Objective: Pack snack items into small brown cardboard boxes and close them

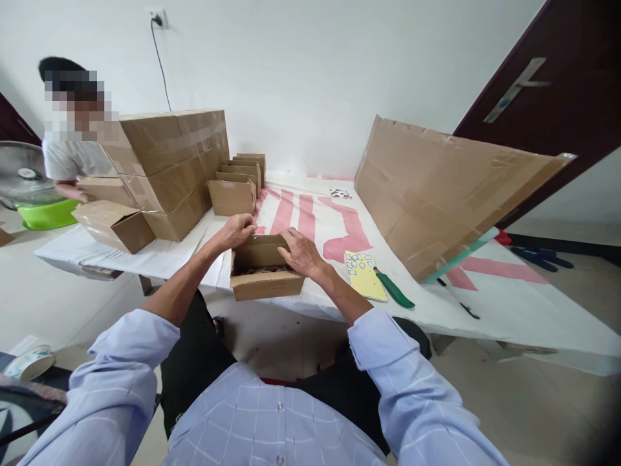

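Note:
A small open cardboard box [264, 283] sits at the near edge of the white-covered table [310, 220]. My left hand [237, 230] curls over the box's far left corner, fingers closed on its flap. My right hand [301, 252] lies over the box's right side, fingers bent down onto its top flap. Something dark shows inside the box, too small to name.
A row of small open boxes [237, 181] stands behind, beside large taped cartons [169, 168]. A big flattened cardboard sheet [436, 194] leans at the right. A yellow sheet [365, 275] and a green-handled tool [394, 289] lie right of my box. Another person [72, 142] works at the far left.

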Demonstrator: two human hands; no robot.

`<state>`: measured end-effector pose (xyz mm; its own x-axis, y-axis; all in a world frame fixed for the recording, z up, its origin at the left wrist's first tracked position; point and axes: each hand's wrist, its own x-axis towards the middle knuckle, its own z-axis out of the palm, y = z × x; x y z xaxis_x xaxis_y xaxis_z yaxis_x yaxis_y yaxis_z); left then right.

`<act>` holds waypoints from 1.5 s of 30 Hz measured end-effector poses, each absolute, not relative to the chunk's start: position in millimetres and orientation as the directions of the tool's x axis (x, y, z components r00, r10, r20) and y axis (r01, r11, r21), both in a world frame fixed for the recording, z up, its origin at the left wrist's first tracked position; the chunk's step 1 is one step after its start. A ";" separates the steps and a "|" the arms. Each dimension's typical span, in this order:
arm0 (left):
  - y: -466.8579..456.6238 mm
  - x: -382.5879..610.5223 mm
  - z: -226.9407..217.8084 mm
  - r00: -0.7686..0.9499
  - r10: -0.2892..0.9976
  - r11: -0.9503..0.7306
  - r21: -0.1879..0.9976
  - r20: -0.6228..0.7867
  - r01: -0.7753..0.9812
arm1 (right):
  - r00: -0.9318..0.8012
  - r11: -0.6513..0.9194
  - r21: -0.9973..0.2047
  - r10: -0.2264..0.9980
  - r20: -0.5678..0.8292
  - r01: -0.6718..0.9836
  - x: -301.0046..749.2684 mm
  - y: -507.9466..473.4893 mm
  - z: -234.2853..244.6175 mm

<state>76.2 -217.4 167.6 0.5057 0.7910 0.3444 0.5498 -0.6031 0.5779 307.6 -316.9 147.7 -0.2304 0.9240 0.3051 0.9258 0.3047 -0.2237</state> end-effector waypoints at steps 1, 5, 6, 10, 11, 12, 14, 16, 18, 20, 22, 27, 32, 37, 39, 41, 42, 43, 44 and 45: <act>-218.6 74.7 168.8 0.541 0.772 -0.619 0.586 0.332 0.523 | -0.230 0.305 -0.224 0.923 0.307 0.926 307.5 -317.0 147.4; -224.5 72.3 169.2 0.649 0.680 -0.721 0.472 0.341 0.507 | -0.226 0.296 -0.212 0.927 0.301 0.931 306.1 -316.8 149.6; -225.7 72.8 168.7 0.658 0.658 -0.750 0.405 0.366 0.524 | -0.225 0.292 -0.207 0.929 0.295 0.934 305.5 -316.8 150.6; -228.2 76.5 166.7 0.685 0.576 -0.805 0.165 0.446 0.570 | -0.218 0.275 -0.193 0.937 0.274 0.942 303.4 -316.8 153.0; -228.4 77.6 166.2 0.690 0.568 -0.807 0.141 0.449 0.573 | -0.215 0.272 -0.191 0.937 0.274 0.943 303.1 -316.9 152.8; -228.4 78.5 165.8 0.687 0.569 -0.805 0.137 0.452 0.577 | -0.214 0.272 -0.189 0.937 0.277 0.944 302.8 -317.1 152.3; -227.8 79.8 165.2 0.651 0.599 -0.787 0.192 0.467 0.586 | -0.214 0.275 -0.190 0.933 0.288 0.943 302.5 -317.6 151.0; -226.3 80.3 165.3 0.588 0.665 -0.742 0.318 0.460 0.590 | -0.219 0.282 -0.190 0.930 0.297 0.940 302.3 -318.6 150.0; -223.4 79.7 166.6 0.527 0.746 -0.666 0.469 0.407 0.581 | -0.224 0.288 -0.190 0.928 0.299 0.939 302.2 -319.7 149.6; -218.5 78.7 168.7 0.484 0.816 -0.567 0.601 0.316 0.563 | -0.226 0.289 -0.192 0.928 0.296 0.938 302.1 -320.4 149.9; -211.4 78.1 170.6 0.462 0.861 -0.463 0.702 0.213 0.541 | -0.222 0.286 -0.197 0.930 0.293 0.938 301.9 -320.6 150.5; -190.4 80.4 169.1 0.418 0.907 -0.189 0.851 -0.039 0.490 | -0.226 0.288 -0.196 0.931 0.286 0.937 301.6 -320.3 151.7; -180.1 83.5 162.8 0.371 0.927 -0.137 0.861 -0.063 0.490 | -0.235 0.298 -0.195 0.927 0.291 0.934 300.9 -319.8 150.9; -183.1 80.0 167.5 0.258 0.962 -0.193 0.890 0.089 0.412 | -0.225 0.291 -0.199 0.928 0.298 0.936 301.3 -319.3 149.7; -190.4 77.6 172.4 0.236 0.955 -0.248 0.921 0.181 0.300 | -0.223 0.295 -0.214 0.926 0.304 0.931 301.9 -319.2 149.1; -202.6 76.4 176.7 0.264 0.934 -0.286 0.945 0.239 0.157 | -0.216 0.309 -0.260 0.919 0.330 0.915 302.9 -318.0 147.6; -210.3 76.7 178.2 0.298 0.922 -0.288 0.953 0.248 0.096 | -0.205 0.318 -0.301 0.913 0.354 0.899 303.5 -316.8 146.5; -218.6 77.7 179.1 0.342 0.907 -0.278 0.959 0.244 0.054 | -0.187 0.332 -0.360 0.905 0.382 0.872 304.1 -315.2 145.4; -227.2 79.3 179.3 0.385 0.892 -0.265 0.964 0.235 0.026 | -0.162 0.350 -0.437 0.897 0.411 0.829 304.6 -313.2 144.2; -235.7 81.6 179.0 0.418 0.879 -0.255 0.967 0.229 0.007 | -0.134 0.373 -0.530 0.891 0.434 0.762 305.1 -310.8 143.2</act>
<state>81.6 -235.7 179.0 0.4179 0.8792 0.2289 0.0068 -0.2550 0.9669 305.1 -310.8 143.2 -0.1344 0.8908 0.4341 0.7617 0.3731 -0.5297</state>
